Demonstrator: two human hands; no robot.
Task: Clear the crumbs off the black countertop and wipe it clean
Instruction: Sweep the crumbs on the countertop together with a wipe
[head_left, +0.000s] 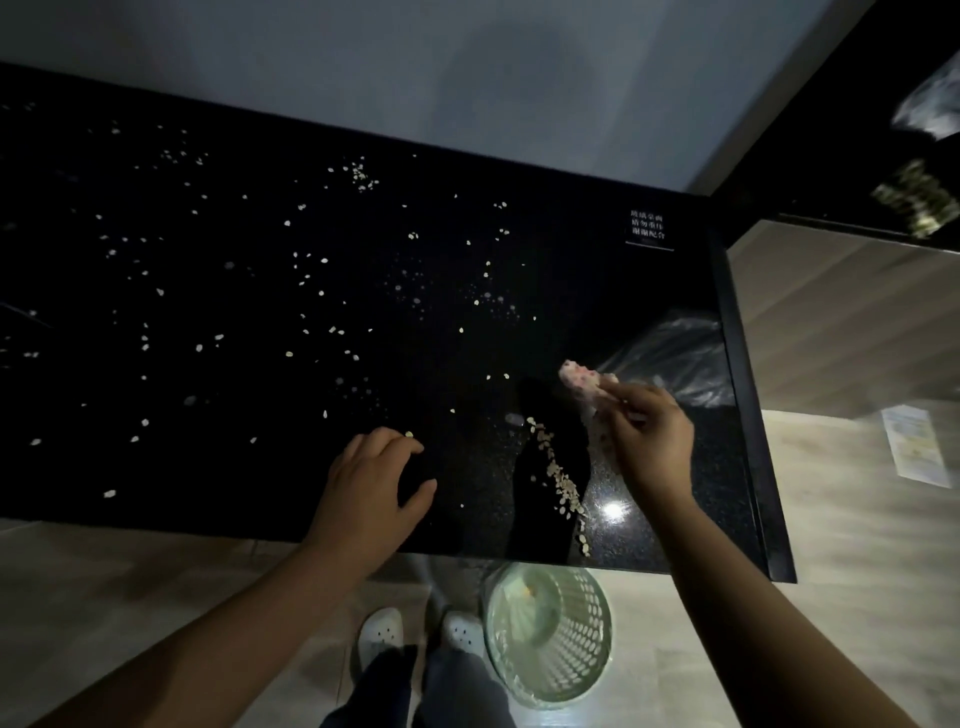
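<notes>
The black countertop is strewn with pale crumbs over most of its surface. A denser line of crumbs runs toward the front edge near the right. My right hand pinches a small pink-and-white cloth above the counter, just right of that line. My left hand hovers or rests on the counter near the front edge with fingers loosely curled, holding nothing; a single crumb lies at its fingertips.
A pale green perforated waste bin stands on the floor below the counter's front edge, beside my white shoes. A clear plastic bag lies on the counter's right end. White lettering marks the far right corner. A grey wall backs the counter.
</notes>
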